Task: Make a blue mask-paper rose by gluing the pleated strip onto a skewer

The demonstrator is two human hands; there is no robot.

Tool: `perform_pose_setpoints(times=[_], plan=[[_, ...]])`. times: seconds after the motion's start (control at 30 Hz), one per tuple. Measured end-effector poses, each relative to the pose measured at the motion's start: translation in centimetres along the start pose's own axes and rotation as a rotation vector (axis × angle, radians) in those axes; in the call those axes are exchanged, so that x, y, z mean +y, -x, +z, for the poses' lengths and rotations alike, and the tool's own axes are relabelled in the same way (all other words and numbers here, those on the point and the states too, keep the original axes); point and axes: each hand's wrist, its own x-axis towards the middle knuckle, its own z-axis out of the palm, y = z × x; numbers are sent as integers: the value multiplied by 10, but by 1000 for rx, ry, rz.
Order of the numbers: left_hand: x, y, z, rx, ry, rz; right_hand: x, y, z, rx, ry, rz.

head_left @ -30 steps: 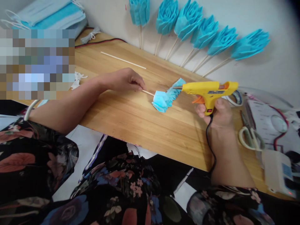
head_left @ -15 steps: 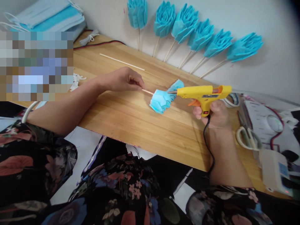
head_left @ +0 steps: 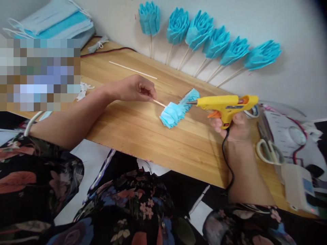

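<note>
My left hand (head_left: 141, 89) pinches a thin wooden stick (head_left: 159, 103) whose far end runs into a blue folded flower (head_left: 171, 115). From that flower a pleated blue strip (head_left: 190, 98) trails away to the upper right, over the tabletop. My right hand (head_left: 233, 126) is wrapped round the grip of a yellow glue gun (head_left: 217, 101) with an orange trigger. The gun's metal nozzle points left, close to the strip; whether it touches I cannot tell. A black cord hangs from the gun's handle.
Several finished blue flowers (head_left: 199, 30) on sticks lean against the wall. Another stick (head_left: 133, 70) lies on the wooden table (head_left: 153, 143). White-handled scissors (head_left: 270, 151) and a white box (head_left: 297, 187) are at the right. Blue face masks (head_left: 58, 20) are stacked back left.
The glue gun has drawn back slightly to the right, its nozzle now further from the rolled flower. The flower has turned and shifted a little down and left on its stick.
</note>
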Motion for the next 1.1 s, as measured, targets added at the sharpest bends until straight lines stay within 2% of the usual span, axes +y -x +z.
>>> perform_pose_setpoints(times=[0.27,0.43,0.63,0.87,1.0,1.1], plan=[[4,0,-5,-51,-42,22,1,1,-1,60,-44,-7],[6,1,-7,-80,-42,31,-4,1,2,46,-11,24],[0,2,-7,-171,10,9,-6,0,5,60,72,62],[0,4,-14,-281,-11,12,-2,2,1,2,69,24],[0,5,-16,-286,-18,19,0,3,1,-26,76,34],[1,5,-14,-292,-26,48,1,5,2,-98,103,73]])
